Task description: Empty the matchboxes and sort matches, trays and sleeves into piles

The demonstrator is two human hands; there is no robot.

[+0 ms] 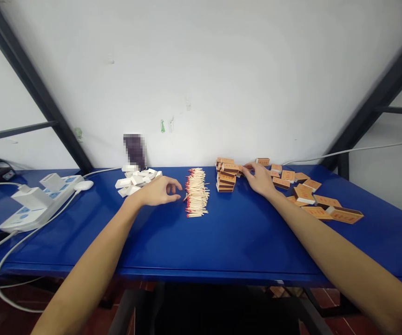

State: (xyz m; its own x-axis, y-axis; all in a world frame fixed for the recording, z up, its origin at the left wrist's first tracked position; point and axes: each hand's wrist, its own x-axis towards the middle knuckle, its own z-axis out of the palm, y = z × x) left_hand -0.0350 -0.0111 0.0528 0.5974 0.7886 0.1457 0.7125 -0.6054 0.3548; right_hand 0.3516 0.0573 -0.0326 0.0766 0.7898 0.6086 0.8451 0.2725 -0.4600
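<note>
On the blue table [228,237] lies a pile of red-tipped matchsticks [196,192]. My left hand [159,191] rests just left of the pile, fingers loosely curled and apart, holding nothing that I can see. A heap of white inner matchbox trays [136,179] sits behind it. My right hand [260,179] reaches to a stack of orange matchbox sleeves [226,175], its fingertips touching the stack's right side. More orange sleeves [312,195] lie scattered to the right of that hand.
A white power strip [35,203] with plugs and grey cables lies at the table's left end. A cable [354,150] runs along the white wall at the right. Black metal frame bars [371,111] slant at both sides. The table's front edge is near me.
</note>
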